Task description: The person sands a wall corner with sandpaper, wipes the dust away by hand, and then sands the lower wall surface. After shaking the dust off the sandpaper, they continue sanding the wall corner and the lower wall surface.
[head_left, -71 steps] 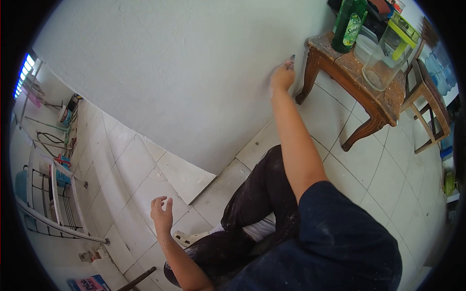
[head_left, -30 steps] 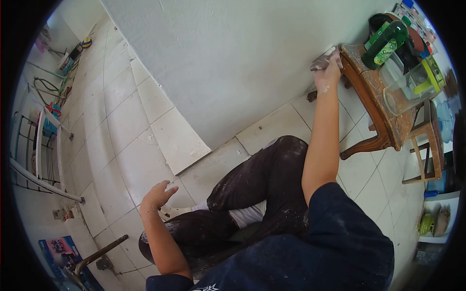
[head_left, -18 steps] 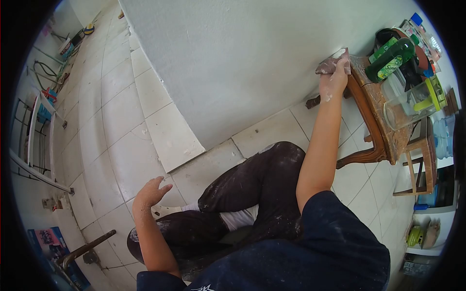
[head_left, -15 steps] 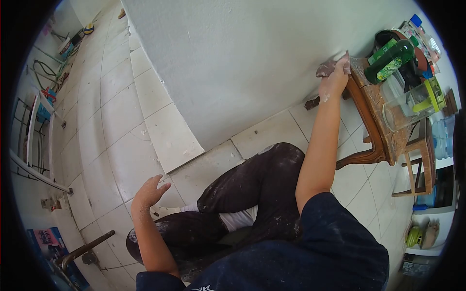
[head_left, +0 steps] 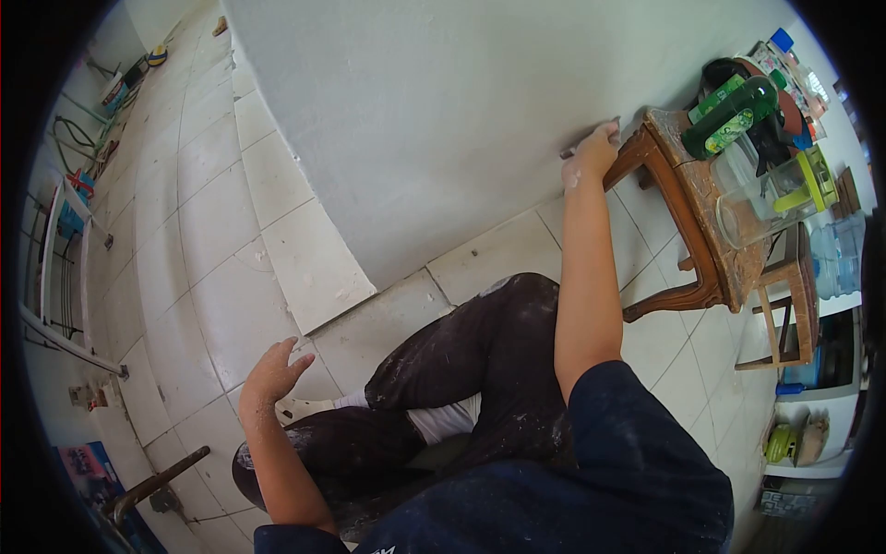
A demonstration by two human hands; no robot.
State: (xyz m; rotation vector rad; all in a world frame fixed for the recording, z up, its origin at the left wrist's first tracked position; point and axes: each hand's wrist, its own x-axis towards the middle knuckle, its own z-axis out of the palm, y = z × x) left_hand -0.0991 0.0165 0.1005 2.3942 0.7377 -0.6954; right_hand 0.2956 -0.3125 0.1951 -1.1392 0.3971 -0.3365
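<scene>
My right hand (head_left: 591,159) is stretched out to the wall (head_left: 443,120), closed on a brownish piece of sandpaper (head_left: 574,150). The sandpaper lies against the wall's lower part and shows only as a thin edge; my fingers cover the rest. Just right of that hand is the corner of a carved wooden table (head_left: 678,222). My left hand (head_left: 273,372) hangs in the air above the tiled floor, in front of my bent knee, fingers apart and holding nothing. White dust marks both hands and my dark trousers (head_left: 461,346).
On the table stand a green bottle (head_left: 732,120) and a clear container with a lime-green lid (head_left: 771,198). A small wooden stool (head_left: 784,305) is behind it. A raised tile step (head_left: 305,240) runs along the wall. At left are a white metal frame (head_left: 69,323) and a brown bar (head_left: 171,473).
My right hand has moved down and left along the wall with the sandpaper, away from the table top. My left hand stays open, almost in the same place. The view has shifted slightly.
</scene>
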